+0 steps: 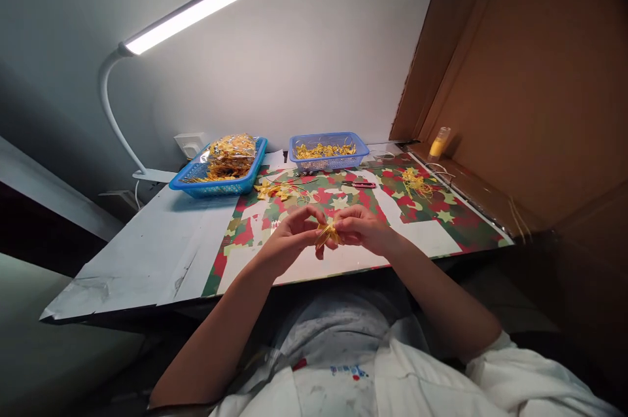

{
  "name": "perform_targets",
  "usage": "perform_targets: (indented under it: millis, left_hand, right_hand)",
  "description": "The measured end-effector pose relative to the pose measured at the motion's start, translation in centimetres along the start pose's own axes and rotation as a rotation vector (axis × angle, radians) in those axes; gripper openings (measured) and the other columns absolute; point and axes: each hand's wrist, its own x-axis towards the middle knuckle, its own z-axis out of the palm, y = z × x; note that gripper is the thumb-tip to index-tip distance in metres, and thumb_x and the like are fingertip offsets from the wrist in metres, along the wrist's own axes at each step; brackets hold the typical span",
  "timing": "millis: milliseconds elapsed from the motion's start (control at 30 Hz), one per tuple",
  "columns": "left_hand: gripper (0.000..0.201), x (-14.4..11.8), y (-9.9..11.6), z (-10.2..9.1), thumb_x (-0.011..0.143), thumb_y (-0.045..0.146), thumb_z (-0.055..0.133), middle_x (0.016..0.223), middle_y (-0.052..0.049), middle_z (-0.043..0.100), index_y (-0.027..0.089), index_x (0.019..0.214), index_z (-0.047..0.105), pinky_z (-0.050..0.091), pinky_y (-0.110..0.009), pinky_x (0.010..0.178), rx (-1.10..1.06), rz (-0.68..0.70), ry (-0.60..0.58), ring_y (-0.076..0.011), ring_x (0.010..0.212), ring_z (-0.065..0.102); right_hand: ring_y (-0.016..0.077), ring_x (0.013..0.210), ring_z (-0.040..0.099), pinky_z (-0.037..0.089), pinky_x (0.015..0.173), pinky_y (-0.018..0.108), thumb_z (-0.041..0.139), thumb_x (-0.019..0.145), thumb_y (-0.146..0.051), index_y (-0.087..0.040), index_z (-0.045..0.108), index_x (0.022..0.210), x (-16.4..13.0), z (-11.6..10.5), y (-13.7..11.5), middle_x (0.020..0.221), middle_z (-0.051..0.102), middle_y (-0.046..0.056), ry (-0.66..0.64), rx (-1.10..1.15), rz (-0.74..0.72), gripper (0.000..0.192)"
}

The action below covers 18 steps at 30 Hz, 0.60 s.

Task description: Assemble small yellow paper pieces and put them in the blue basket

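Both hands meet over the front middle of the table, with a small yellow ribbon bow (328,234) between their fingertips. My left hand (297,234) pinches it from the left, thumb and fingers closed on it. From the right, my right hand (360,227) grips its other side between thumb and forefinger. The fingers hide part of the bow, and its fine details are too small to tell. Behind the hands lie several loose yellow bows (273,190) and a pair of pink-handled thread snips (362,185).
A blue basket (216,189) holds a plastic bag of yellow pieces at the back left. Another basket (328,162) of yellow pieces stands at the back middle. Yellow thread (417,184) lies right, near a small clear bottle (439,143). A lamp (226,1) hangs above.
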Motion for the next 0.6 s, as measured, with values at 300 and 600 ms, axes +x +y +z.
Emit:
perform_targets:
  millis: [300,600]
  left_hand:
    - [0.026,-1.2,-1.2,0.7,0.074,0.031,0.069,0.055,0.002,0.059,0.018,0.073,0.047,0.045,-0.020,0.046,-0.236,-0.059,-0.045,-0.0116,0.049,0.058]
    - [0.036,-1.6,-2.1,0.9,0.074,0.038,0.072,0.050,0.003,0.058,0.017,0.071,0.042,0.042,-0.016,0.042,-0.334,-0.114,-0.059,-0.0092,0.044,0.056]
  right_hand:
    - [0.0061,0.041,0.035,0.027,0.045,0.023,0.059,0.081,-0.039,-0.016,0.050,0.055,-1.2,1.4,0.2,0.040,0.040,-0.007,-0.092,-0.013,-0.044,0.035]
    - [0.0053,0.040,0.033,0.026,0.043,0.022,0.059,0.083,-0.041,-0.015,0.052,0.059,-1.2,1.9,0.9,0.041,0.040,-0.007,-0.118,-0.013,-0.055,0.036]
